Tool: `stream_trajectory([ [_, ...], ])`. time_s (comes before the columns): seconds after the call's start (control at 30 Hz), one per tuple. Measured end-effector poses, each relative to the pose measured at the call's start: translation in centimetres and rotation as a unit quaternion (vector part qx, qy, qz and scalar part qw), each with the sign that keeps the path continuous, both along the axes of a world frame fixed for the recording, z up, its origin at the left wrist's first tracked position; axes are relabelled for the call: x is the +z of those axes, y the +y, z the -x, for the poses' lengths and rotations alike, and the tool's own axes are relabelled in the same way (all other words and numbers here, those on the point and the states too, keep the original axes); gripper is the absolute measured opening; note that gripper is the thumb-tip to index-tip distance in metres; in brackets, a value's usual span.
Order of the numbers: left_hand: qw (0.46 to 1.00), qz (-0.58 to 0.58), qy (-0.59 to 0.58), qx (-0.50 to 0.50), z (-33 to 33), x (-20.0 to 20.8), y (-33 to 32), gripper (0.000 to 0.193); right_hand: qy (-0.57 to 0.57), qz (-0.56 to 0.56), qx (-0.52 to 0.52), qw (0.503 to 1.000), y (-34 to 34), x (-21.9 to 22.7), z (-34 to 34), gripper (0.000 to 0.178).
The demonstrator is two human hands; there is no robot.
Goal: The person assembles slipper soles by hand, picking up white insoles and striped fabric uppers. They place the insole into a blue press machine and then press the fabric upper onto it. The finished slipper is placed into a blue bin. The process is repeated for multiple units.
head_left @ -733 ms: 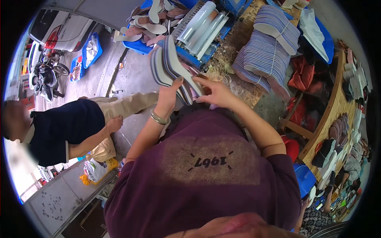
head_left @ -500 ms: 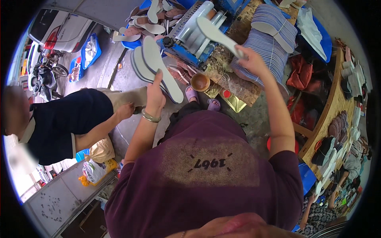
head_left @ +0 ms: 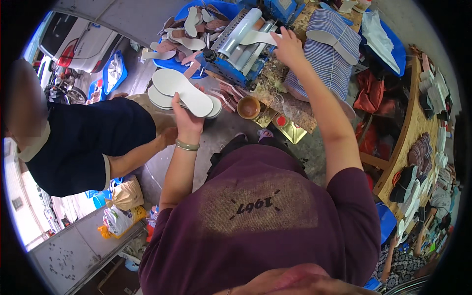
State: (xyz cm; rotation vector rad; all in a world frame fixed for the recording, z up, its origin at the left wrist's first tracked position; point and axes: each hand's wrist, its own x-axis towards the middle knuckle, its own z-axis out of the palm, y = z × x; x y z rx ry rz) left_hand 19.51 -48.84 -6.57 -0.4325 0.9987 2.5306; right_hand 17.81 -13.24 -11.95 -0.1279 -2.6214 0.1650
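Note:
My left hand [head_left: 189, 120] is closed round a small stack of white insoles [head_left: 172, 84], fanned slightly apart and held above the floor. At the roller machine [head_left: 223, 70], with its blue frame, my right hand [head_left: 290, 48] pinches the end of a single white insole [head_left: 260, 38]. The insole's other end rests against the pale rollers [head_left: 239, 32]; whether it is caught between them I cannot tell. Just right of that hand lies a tied pile of blue-striped insoles [head_left: 322, 66] on a worn wooden bench [head_left: 269, 78].
Behind the machine, a blue basin [head_left: 183, 12] overflows with loose insoles. A brown bowl [head_left: 249, 107] and a gold tin [head_left: 294, 132] stand by the bench's near edge. At left, another person [head_left: 93, 142] stands close to my left arm. A wooden table [head_left: 400, 152] bearing more insoles runs along the right.
My right hand has brought its insole down onto the rollers. My left hand has turned its stack, so the insoles' broad white faces show. The person at left has shifted slightly.

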Motion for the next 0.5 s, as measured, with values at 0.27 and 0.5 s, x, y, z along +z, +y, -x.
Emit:
stream_trajectory([
  [0.27,0.991,-0.002,0.080,-0.106,-3.0,-0.7,3.8,0.052,-0.150,0.460,0.226,0.846,-17.5,6.8,-12.8,0.096],
  [0.5,0.964,0.049,0.160,-0.206,-6.6,-1.5,0.7,0.041,-0.174,0.489,0.144,0.843,-21.9,4.6,-17.1,0.101],
])
